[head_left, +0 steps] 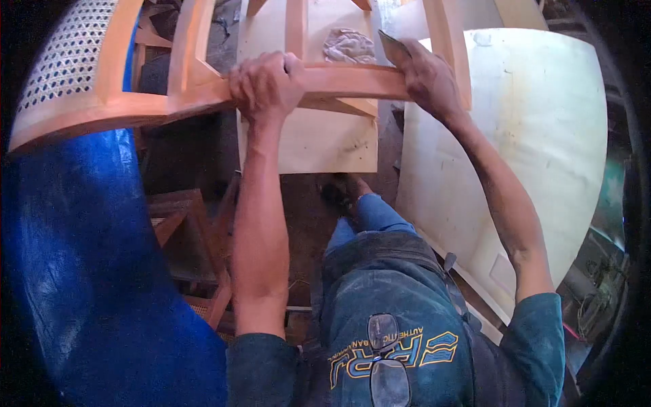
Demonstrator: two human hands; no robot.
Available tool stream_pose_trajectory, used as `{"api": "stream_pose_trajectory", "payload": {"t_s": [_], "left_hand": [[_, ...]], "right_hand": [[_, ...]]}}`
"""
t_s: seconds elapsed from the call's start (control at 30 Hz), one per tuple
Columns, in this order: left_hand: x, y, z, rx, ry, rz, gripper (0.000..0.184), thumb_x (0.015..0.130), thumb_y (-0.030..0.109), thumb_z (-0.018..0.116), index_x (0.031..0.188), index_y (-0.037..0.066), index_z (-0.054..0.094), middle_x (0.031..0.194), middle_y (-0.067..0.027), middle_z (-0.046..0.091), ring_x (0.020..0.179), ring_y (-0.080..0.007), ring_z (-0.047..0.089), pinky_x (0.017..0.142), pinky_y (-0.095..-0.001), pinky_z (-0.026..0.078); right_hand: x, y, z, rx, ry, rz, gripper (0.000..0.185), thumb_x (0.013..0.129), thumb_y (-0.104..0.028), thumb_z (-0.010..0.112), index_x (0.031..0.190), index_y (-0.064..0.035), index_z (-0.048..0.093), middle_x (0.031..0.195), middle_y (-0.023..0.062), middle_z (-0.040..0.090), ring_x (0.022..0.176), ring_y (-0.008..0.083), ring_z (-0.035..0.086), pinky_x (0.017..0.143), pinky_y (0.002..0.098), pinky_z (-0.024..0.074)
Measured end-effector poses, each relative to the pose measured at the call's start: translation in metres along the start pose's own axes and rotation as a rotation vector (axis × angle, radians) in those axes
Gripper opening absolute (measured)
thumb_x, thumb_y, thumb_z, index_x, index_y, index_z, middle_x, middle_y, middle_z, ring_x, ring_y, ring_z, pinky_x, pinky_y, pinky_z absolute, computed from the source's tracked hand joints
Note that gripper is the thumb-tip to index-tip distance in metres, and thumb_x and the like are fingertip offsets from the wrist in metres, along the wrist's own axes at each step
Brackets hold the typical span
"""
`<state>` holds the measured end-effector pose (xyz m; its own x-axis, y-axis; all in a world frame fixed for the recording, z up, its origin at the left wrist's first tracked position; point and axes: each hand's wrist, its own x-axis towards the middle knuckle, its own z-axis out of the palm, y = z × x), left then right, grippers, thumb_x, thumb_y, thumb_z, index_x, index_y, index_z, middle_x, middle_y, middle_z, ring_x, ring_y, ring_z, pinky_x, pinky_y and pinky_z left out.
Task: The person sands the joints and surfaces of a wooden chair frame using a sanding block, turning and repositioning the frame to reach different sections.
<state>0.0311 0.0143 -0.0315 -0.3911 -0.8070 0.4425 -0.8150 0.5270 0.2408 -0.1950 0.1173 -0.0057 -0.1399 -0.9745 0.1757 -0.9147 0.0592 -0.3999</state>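
Observation:
A wooden chair frame [352,80] with a woven cane panel [71,51] at its left end stretches across the upper part of the head view. My left hand [268,85] is closed around its front rail, left of the middle. At the rail's right end, my right hand [428,76] is closed on a thin greenish-brown piece of sandpaper [392,49], whose corner sticks up past the fingers. This hand touches the frame near the corner post. Its palm side is hidden.
Beneath the frame is a pale wooden board [325,146], with a crumpled cloth [348,46] behind the rail. A large light sheet [515,149] leans at the right. Blue tarpaulin [102,271] covers the left, beside another wooden frame [196,237]. Eyeglasses [390,380] hang on my shirt.

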Motion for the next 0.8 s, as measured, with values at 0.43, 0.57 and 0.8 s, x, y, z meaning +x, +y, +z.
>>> {"api": "stream_pose_trajectory", "payload": {"t_s": [0.43,0.57,0.8], "left_hand": [[0.016,0.010,-0.007,0.102,-0.293,-0.272,0.037,0.079,0.031,0.041,0.073,0.005,0.067,0.080,-0.0161,0.063,0.076,-0.0327,0.059,0.081,-0.0410,0.039],[0.032,0.017,-0.003,0.090,-0.461,-0.577,0.050,0.082,0.039,0.035,0.081,0.000,0.067,0.084,-0.0210,0.063,0.082,-0.0355,0.059,0.088,-0.0412,0.037],[0.028,0.022,-0.006,0.174,-0.377,-0.546,0.046,0.083,0.039,0.036,0.070,0.004,0.063,0.081,-0.0168,0.063,0.081,-0.0373,0.057,0.082,-0.0476,0.039]], "right_hand": [[0.006,-0.002,-0.010,0.058,-0.003,-0.051,0.014,0.084,-0.013,0.047,0.096,-0.0080,0.050,0.086,0.0162,0.061,0.070,0.0354,0.060,0.070,0.0441,0.0437],[0.002,0.004,-0.008,0.163,0.066,-0.128,0.014,0.082,-0.010,0.048,0.096,-0.0083,0.052,0.083,0.0143,0.061,0.073,0.0298,0.060,0.072,0.0406,0.0420],[0.005,0.006,-0.021,0.335,-0.022,-0.157,0.016,0.080,-0.007,0.052,0.096,-0.0064,0.052,0.081,0.0121,0.059,0.076,0.0269,0.059,0.074,0.0390,0.0401]]}}
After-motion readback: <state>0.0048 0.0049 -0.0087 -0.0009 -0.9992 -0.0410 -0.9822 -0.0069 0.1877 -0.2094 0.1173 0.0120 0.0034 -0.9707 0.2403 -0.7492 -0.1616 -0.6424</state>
